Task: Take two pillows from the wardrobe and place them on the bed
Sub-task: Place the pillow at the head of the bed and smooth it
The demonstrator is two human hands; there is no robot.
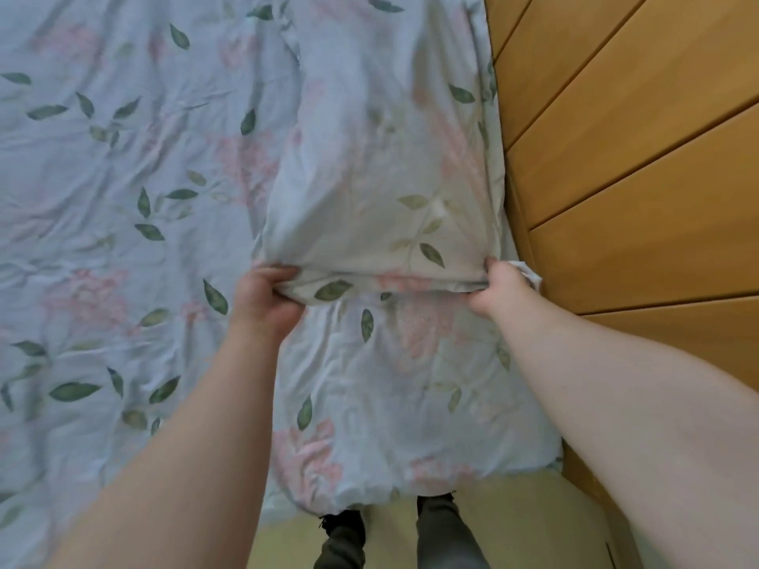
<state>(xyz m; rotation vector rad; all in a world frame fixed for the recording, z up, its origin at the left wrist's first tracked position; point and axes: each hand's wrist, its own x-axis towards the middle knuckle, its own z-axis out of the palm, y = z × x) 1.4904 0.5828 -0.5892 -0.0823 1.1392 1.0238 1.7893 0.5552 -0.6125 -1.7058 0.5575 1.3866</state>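
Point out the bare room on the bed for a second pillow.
Free: the wide stretch of floral bedspread left of the pillow, and the strip nearer the bed's edge. Crowded: the right side, where the pillow lies against the wooden headboard, both hands gripping its near edge.

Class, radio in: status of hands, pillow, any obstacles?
Both hands, left and right, gripping pillow's near edge. Pillow lying on bed, beside wooden headboard. Nothing obstructing.

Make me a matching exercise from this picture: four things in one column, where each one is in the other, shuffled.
1. pillow
2. left hand
3. right hand
4. wooden headboard

A. grips the pillow's near right corner
B. runs along the bed's right side
C. lies on the floral bedcover
D. grips the pillow's near left corner

Pairs: 1-C, 2-D, 3-A, 4-B
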